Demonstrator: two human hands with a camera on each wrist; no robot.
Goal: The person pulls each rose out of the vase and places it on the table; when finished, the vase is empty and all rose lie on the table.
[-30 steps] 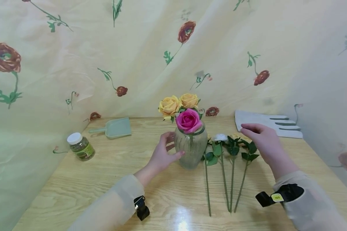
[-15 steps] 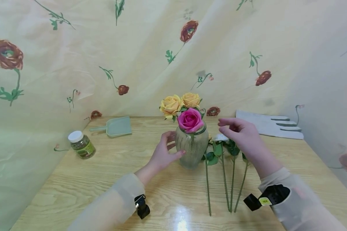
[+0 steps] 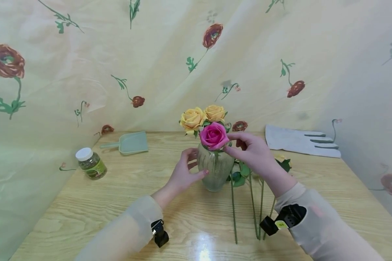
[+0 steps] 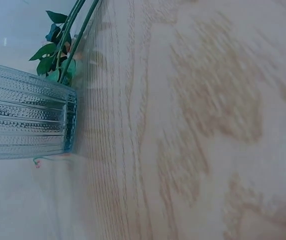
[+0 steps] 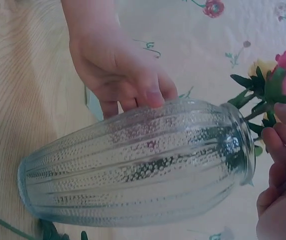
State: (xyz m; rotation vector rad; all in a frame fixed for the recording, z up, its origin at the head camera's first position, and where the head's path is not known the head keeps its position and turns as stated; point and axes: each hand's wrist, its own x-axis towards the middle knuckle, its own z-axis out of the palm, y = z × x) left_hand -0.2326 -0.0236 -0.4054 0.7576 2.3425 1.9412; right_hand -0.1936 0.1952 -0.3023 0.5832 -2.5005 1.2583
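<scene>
A ribbed glass vase (image 3: 214, 168) stands upright on the table, holding a pink rose (image 3: 213, 136) and two yellow roses (image 3: 192, 120). My left hand (image 3: 186, 172) grips the vase's left side, thumb at the front and fingers behind. At the rim, my right hand (image 3: 253, 152) has its index finger and thumb right beside the pink rose's right edge, slightly apart. From the right wrist, those fingertips (image 5: 275, 137) appear close by the rose's green stem, just outside the vase mouth. Several long-stemmed roses lie right of the vase, among them a yellow one (image 3: 281, 158), partly hidden by my right arm.
A jar with a white lid (image 3: 91, 164) stands at the left, and a pale green dustpan (image 3: 133, 143) lies behind it. Toward the back right lies a white glove (image 3: 290, 140). Flower-patterned cloth (image 3: 163, 54) hangs behind the table (image 3: 117, 192).
My right hand has moved left from above the lying roses to the pink rose at the vase mouth. The left hand has stayed on the vase.
</scene>
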